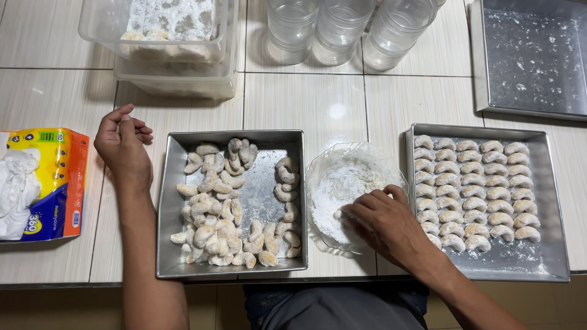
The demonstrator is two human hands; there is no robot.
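My right hand (384, 221) reaches into a clear glass bowl (342, 156) of white powdered sugar (342, 189), its fingertips pinching a small pale cookie in the sugar. My left hand (124, 146) rests loosely curled on the tiled surface, just left of a metal tray (263, 194) that holds a loose heap of uncoated crescent cookies (217, 214). To the right of the bowl, a second metal tray (546, 244) carries neat rows of crescent cookies (474, 186).
A tissue pack (43, 183) lies at the far left. Stacked clear plastic boxes (171, 55) with sugared cookies stand at the back left, three clear jars (342, 27) at the back middle, and a sugar-dusted empty metal tray (532, 58) at the back right.
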